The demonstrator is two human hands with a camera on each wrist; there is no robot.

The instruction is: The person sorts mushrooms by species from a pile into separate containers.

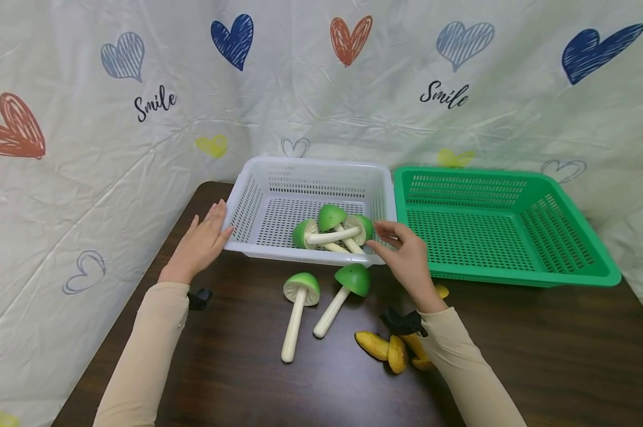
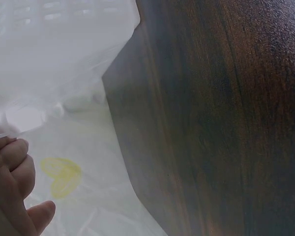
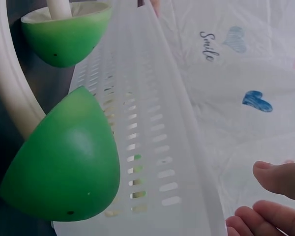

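A white slotted basket [image 1: 316, 161] stands mid-table with three green-capped toy mushrooms [image 1: 332, 217] lying inside. My left hand [image 1: 211, 231] rests with straight fingers against its front left corner. Over the front right rim hovers my right hand [image 1: 390, 240], fingers loosely bent and holding nothing, close to the nearest cap. Two more mushrooms [image 1: 301, 289] [image 1: 353, 279] lie on the table just before the basket. The right wrist view shows a green cap [image 3: 64, 162], the basket wall [image 3: 152, 128] and my bare fingertips [image 3: 280, 179]. In the left wrist view my fingers [image 2: 12, 167] sit at the edge.
A green basket [image 1: 513, 279] stands beside the white one on the right. Several yellow toy bananas [image 1: 387, 350] lie by my right wrist. The dark wooden table [image 2: 226, 123] is ringed by a white heart-print cloth [image 1: 86, 178] at the back and left.
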